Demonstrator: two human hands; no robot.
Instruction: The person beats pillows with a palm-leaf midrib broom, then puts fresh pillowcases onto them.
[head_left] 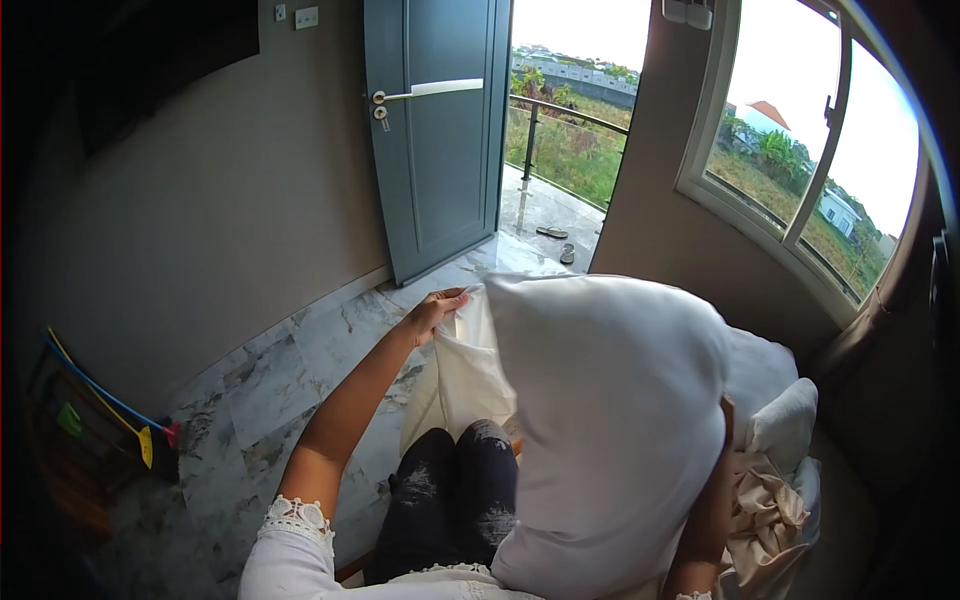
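Note:
A large white pillow (pixel 610 420) stands upright over my lap and fills the lower middle of the view. Beside its upper left corner my left hand (pixel 437 313) pinches the edge of a cream cloth (pixel 470 370), which hangs down over my knees. My right forearm reaches up along the pillow's right side; the right hand is behind the pillow, with its fingers hidden. To the right of the pillow lie more white pillows (pixel 782 425) and a crumpled beige cloth (pixel 762 520).
A grey door (pixel 445 150) stands ajar onto a balcony with a railing (pixel 575 115) and sandals (pixel 552 232). A window (pixel 780 130) is at the right. A yellow broom (pixel 146 447) leans at the left above the marble floor (pixel 270 400).

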